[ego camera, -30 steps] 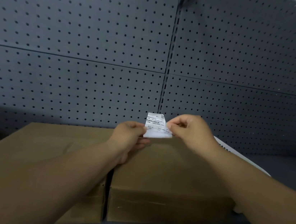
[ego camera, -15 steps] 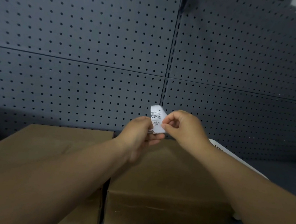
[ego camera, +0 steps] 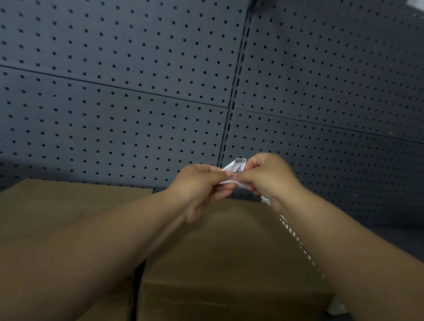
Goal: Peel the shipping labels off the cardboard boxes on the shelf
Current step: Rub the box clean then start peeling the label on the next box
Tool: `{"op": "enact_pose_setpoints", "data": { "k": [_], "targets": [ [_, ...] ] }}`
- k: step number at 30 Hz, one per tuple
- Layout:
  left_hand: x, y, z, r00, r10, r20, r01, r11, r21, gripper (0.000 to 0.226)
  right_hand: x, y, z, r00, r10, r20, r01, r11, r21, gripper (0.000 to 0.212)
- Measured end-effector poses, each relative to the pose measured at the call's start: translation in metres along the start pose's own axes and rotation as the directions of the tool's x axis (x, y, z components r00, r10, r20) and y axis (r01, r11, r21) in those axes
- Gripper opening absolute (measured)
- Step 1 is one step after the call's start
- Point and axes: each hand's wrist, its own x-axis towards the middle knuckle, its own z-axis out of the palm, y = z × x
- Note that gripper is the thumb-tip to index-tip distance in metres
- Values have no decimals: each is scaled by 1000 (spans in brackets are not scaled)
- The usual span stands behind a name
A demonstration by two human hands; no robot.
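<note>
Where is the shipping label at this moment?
The label is near centre of the head view, pinched between the left hand and right hand, held above the right cardboard box, in front of the pegboard.

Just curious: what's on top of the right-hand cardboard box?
Only bare cardboard shows on the right-hand box. The left hand and right hand pinch a crumpled label above it; forearms hide its edges.

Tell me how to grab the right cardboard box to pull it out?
Probably by its front edge, coming from the front. The right box lies flat with its front face open toward you, while the left box sits close along one side and a white thing stands at the other.
</note>
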Motion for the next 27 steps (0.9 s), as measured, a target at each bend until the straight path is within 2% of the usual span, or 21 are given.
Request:
{"op": "enact_pose_setpoints", "data": {
  "k": [3, 6, 7, 8, 9, 10, 12, 14, 17, 21, 23, 25, 27],
  "targets": [
    [4, 0, 0, 1000, 1, -4, -1, 999, 45, 11, 1, 5, -2, 996, 20, 81, -28, 995, 97, 23],
    [11, 1, -6, 998, 1, -69, 4, 997, 77, 6, 5, 9, -10, 982, 20, 190, -80, 947, 311, 16],
    [13, 1, -10, 995, 1, -97, 6, 997, 72, 6, 7, 11, -14, 979, 9, 201, -75, 943, 323, 15],
    [16, 1, -14, 993, -3, -121, 11, 998, 59, 18, 9, 15, -19, 979, 0, 203, -54, 964, 261, 13],
    [19, 0, -19, 990, -9, -141, 16, 999, 43, 28, 12, 20, -23, 977, -6, 215, -16, 995, 99, 10],
    [21, -1, -23, 988, -11, -152, 17, 999, 39, 34, 13, 26, -24, 969, 1, 245, 35, 989, -144, 7],
    [24, -1, -27, 989, -12, -150, 20, 999, 47, 35, 18, 44, -18, 945, 51, 323, 150, 810, -566, 12],
    [27, -2, -29, 989, -10, -151, 17, 999, 46, 31, 24, 57, -7, 925, 78, 371, 247, 619, -746, 18],
    [31, -4, -30, 988, -8, -151, 13, 999, 34, 29, 34, 63, 2, 926, 74, 370, 301, 447, -842, 25],
    [34, -5, -31, 987, -16, -160, 18, 1000, 14, 28, 45, 70, 4, 936, 85, 343, 303, 307, -902, 32],
    [34, -6, -32, 986, -18, -167, 21, 1000, 17, 28, 46, 73, 3, 940, 79, 332, 299, 276, -913, 32],
    [34, -8, -33, 985, -15, -169, 21, 999, 34, 29, 43, 70, 3, 933, 73, 352, 318, 291, -902, 32],
    [35, -9, -34, 986, -17, -166, 25, 998, 51, 29, 37, 63, 1, 910, 51, 412, 361, 394, -846, 24]
  ]
}}
